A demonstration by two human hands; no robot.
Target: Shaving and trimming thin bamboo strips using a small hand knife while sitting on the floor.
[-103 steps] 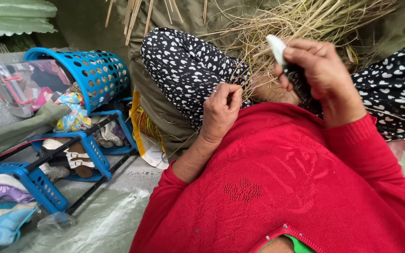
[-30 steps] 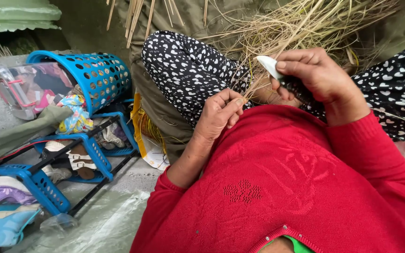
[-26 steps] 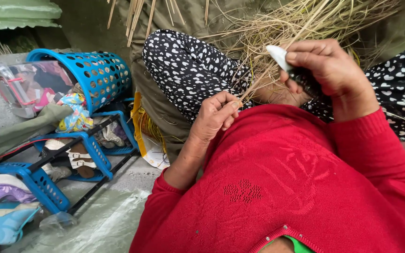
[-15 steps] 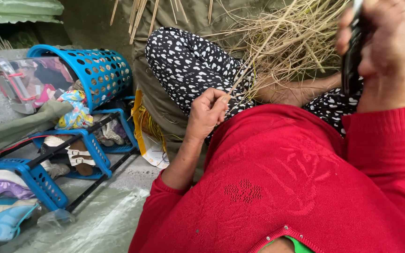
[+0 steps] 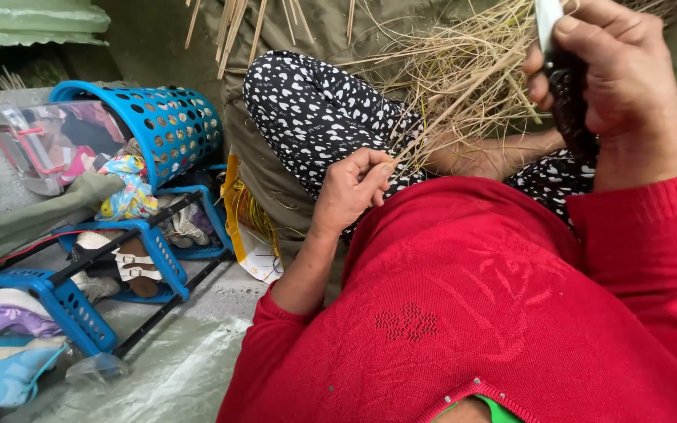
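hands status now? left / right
Left hand: closed, pinching thin straw stalks.
Right hand: closed, raised, grip around a dark-handled knife.

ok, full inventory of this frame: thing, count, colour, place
dry straw bundle: one, tan, top centre on the lap
knife: one, pale blade with dark handle, top right
laundry basket: one, blue, tipped on its side at left
shoe rack: one, blue with black rods, lower left, holding sandals
clear plastic box: one, far left
plastic sheet: one, grey-green, on the ground
left hand: fingers pinching a straw strand, centre
right hand: gripping the knife, top right
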